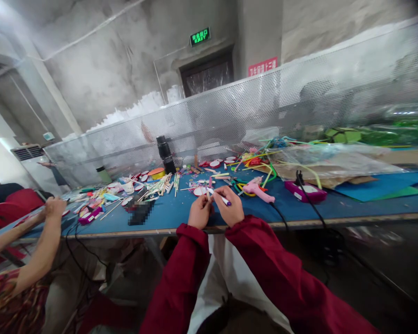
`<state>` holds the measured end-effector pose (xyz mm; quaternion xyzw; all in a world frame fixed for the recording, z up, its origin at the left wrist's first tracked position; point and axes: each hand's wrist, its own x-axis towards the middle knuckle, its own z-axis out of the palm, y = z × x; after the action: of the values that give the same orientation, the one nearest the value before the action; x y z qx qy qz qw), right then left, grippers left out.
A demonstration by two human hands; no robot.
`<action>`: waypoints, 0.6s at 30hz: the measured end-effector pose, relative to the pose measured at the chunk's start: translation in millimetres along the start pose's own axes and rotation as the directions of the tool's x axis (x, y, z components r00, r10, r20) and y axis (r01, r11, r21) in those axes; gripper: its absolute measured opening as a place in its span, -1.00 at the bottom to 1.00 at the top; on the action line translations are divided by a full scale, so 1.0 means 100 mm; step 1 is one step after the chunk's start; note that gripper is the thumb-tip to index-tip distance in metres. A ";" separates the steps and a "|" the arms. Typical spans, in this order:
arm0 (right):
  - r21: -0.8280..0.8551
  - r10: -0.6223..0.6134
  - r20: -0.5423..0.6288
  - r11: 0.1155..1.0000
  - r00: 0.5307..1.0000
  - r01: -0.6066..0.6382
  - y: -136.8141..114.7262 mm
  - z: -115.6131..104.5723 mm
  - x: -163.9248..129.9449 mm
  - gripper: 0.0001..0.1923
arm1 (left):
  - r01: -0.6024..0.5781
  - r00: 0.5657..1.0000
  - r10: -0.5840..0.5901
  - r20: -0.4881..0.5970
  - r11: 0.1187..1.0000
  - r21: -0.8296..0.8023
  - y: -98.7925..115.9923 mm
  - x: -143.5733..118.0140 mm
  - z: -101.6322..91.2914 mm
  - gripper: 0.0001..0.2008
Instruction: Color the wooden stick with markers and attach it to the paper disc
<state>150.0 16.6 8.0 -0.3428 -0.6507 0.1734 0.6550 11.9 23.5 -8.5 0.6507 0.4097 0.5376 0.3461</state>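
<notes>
At the blue worktop [174,211], just left of a pink glue gun [258,189], the right hand [231,209] pinches a slim white, purple-capped marker [220,198]; the left hand [199,212] closes on its other end, apparently. Light, rigid, best gripped mid-barrel.

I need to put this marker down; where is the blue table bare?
Bare blue table lies left of the hands, and along the front edge right of the purple box. Behind, sticks and red-white discs crowd it.
</notes>
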 end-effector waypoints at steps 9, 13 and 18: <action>-0.007 -0.006 -0.009 1.000 1.000 0.006 0.00 0.00 0.00 -0.86 | 0.000 1.000 0.000 0.003 1.000 0.014 0.00 0.00 0.00 -0.71; -0.009 -0.006 -0.001 1.000 1.000 0.006 -0.02 -0.01 0.00 -0.85 | 0.003 1.000 -0.003 0.004 1.000 0.005 0.02 -0.01 0.00 -0.70; -0.009 -0.005 -0.013 1.000 1.000 0.005 -0.04 -0.01 0.00 -0.85 | -0.002 1.000 0.002 0.003 1.000 0.011 0.02 -0.01 0.00 -0.66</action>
<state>149.7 13.4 10.5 -0.3451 -0.6480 0.1668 0.6581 12.2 21.8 -6.7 0.6538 0.4112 0.5349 0.3426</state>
